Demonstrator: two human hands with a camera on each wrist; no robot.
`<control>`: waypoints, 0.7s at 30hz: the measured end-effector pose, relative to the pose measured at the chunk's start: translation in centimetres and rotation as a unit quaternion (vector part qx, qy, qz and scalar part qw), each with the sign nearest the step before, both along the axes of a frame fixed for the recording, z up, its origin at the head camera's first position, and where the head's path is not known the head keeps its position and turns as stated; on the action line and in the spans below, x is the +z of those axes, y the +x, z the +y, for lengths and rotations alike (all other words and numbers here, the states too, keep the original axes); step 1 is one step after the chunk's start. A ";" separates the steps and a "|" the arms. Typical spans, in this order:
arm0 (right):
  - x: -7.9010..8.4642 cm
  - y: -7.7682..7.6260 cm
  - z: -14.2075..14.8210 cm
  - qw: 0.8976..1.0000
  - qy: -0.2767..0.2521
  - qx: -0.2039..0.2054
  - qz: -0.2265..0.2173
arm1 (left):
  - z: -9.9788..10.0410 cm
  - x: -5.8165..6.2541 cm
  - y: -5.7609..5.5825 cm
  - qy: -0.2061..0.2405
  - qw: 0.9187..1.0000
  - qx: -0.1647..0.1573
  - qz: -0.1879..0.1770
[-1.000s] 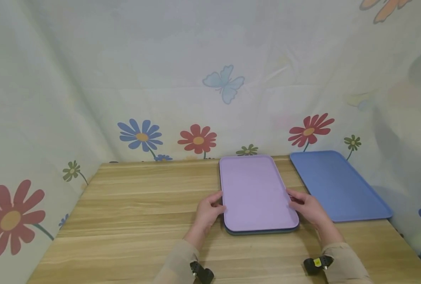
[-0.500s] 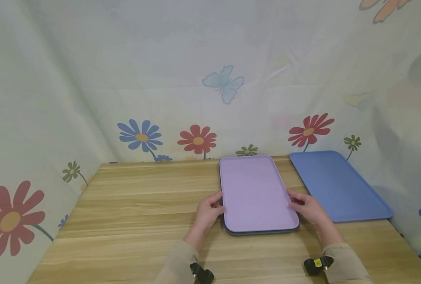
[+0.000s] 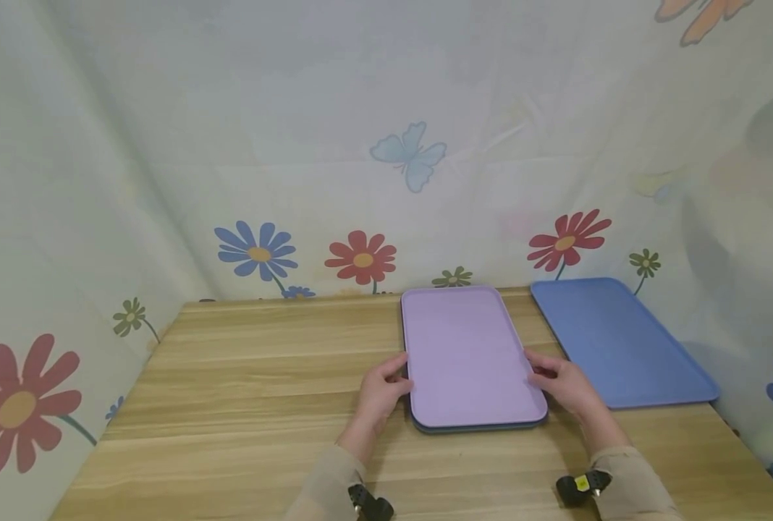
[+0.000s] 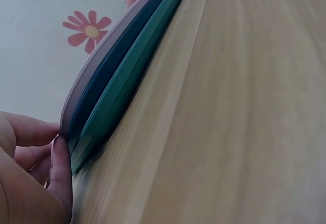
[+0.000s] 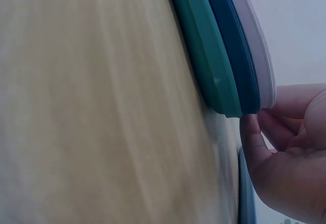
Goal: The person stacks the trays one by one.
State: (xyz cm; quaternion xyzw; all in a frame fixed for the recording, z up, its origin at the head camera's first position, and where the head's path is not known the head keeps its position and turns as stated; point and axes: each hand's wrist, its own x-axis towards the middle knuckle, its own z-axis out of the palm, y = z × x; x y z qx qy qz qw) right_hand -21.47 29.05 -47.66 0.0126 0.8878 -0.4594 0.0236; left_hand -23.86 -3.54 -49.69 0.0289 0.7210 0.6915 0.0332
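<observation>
A light purple tray (image 3: 467,354) tops a stack, with a dark blue tray (image 5: 232,46) and a green tray (image 5: 201,46) beneath it on the table. My left hand (image 3: 381,391) grips the purple tray's left edge, thumb and fingers at the rim. From the opposite side my right hand (image 3: 565,383) grips its right edge. In the right wrist view, that thumb's tip sits by the dark blue tray's edge while a finger lies along the purple rim. The head view shows only a thin dark line of the lower trays.
A larger blue tray (image 3: 624,344) lies flat to the right of the stack, close to my right hand. The wooden table (image 3: 263,391) stretches away to the left. A flower-printed cloth (image 3: 295,145) hangs behind the table's back edge.
</observation>
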 end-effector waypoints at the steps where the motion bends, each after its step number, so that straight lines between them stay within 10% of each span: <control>1: 0.0 0.0 0.0 1.000 0.003 0.001 0.002 | 0.0 0.0 0.0 0.001 1.000 0.002 -0.001; 21: 0.1 -0.1 0.1 1.000 0.000 0.010 0.011 | 0.1 0.0 0.0 -0.029 0.999 0.016 -0.005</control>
